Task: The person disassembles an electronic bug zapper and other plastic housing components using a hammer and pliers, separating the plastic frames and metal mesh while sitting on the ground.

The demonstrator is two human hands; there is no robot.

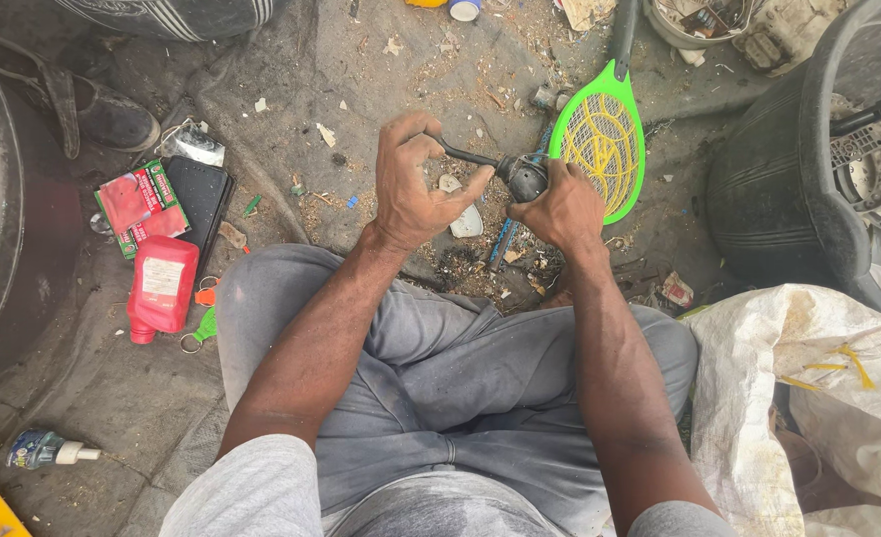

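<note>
Metal part (520, 177), perhaps a joint: 1 | hands gripping: 2 | red bottle (161, 287): 1

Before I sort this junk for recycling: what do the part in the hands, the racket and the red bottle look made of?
Part in both hands: dark, dull metal by the look, a round body with a thin rod.
Racket: glossy green plastic frame, yellow mesh inside, probably wire.
Red bottle: smooth moulded plastic, lying on its side with a pale label.
</note>
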